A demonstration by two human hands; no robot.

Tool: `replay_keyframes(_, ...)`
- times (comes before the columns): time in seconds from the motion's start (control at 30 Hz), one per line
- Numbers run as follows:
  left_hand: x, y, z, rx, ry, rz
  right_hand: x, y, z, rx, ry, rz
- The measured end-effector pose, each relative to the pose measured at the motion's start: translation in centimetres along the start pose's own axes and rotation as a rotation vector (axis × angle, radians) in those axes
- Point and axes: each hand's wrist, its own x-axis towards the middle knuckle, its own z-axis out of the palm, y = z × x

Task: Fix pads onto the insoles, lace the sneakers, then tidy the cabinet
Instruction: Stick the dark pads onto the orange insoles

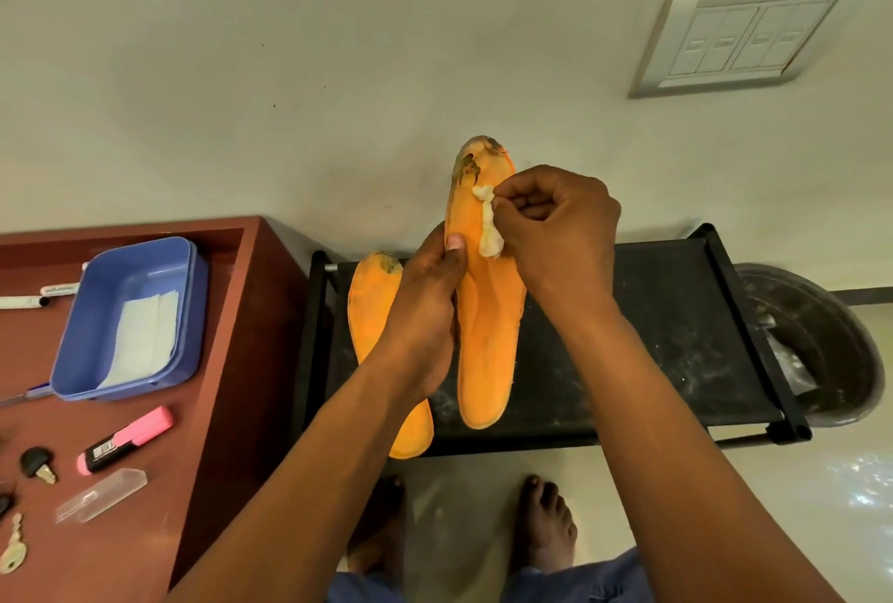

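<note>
While the left hand (pixel 425 308) grips an orange insole (pixel 488 312) by its edge, the right hand (pixel 555 221) pinches a crumpled whitish pad (pixel 489 228) against it.

Held upright above a black rack shelf (pixel 652 327), the insole has its worn, dark-stained tip uppermost; the left thumb lies on its face and the other fingers curl behind, while the right thumb and forefinger close on the pad near the stained end. A second orange insole (pixel 372 312) lies flat on the shelf, partly hidden by the left wrist, its near end overhanging the front rail. To the left stands a reddish-brown bench (pixel 208 409) carrying a blue tub (pixel 130 317) with white sheets inside, a pink highlighter (pixel 126 439), a clear plastic case (pixel 100 495) and keys (pixel 14 549). Bare feet (pixel 548 525) stand on the floor below.
</note>
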Motion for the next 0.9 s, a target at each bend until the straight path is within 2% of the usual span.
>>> replay_keyframes(0.07, 0.2, 0.1, -0.5, 0.015, 0.030, 0.007, 0.0, 0.0, 0.3, 0.009, -0.138, 0.050)
replay_keyframes(0.13, 0.3, 0.1, -0.9, 0.011, 0.034, 0.003, 0.0, -0.1, 0.5, 0.013, -0.180, 0.068)
replay_keyframes(0.27, 0.6, 0.7, -1.2, -0.043, 0.035, -0.048, 0.2, 0.4, -0.2, -0.019, 0.022, 0.088)
replay_keyframes(0.33, 0.9, 1.0, -1.8, -0.105, 0.062, -0.065, 0.8, 1.0, -1.0, 0.002, 0.036, 0.210)
replay_keyframes(0.43, 1.1, 1.1, -2.6, -0.176, 0.118, -0.098, 1.0, 0.8, -1.8, 0.235, -0.192, 0.492)
replay_keyframes(0.5, 1.3, 0.9, -2.7, -0.136, 0.179, -0.103, 0.7, 0.2, -1.8, 0.375, -0.324, 0.556)
replay_keyframes(0.57, 1.2, 1.0, -2.4, -0.020, 0.261, -0.071, 0.6, -0.3, -1.7, 0.458, -0.402, 0.533)
replay_keyframes(0.63, 0.8, 1.4, -1.8, 0.029, 0.269, -0.034, 0.5, -0.7, -1.6, 0.509, -0.476, 0.496)
replay_keyframes(0.8, 0.1, 2.3, -1.2, -0.273, 0.117, -0.107, -0.5, -0.9, -0.4, 0.478, -0.659, 0.430)
replay_keyframes(0.9, 0.2, 2.3, -1.9, -0.385, 0.070, -0.118, -0.6, -1.0, -0.1, 0.403, -0.699, 0.378)
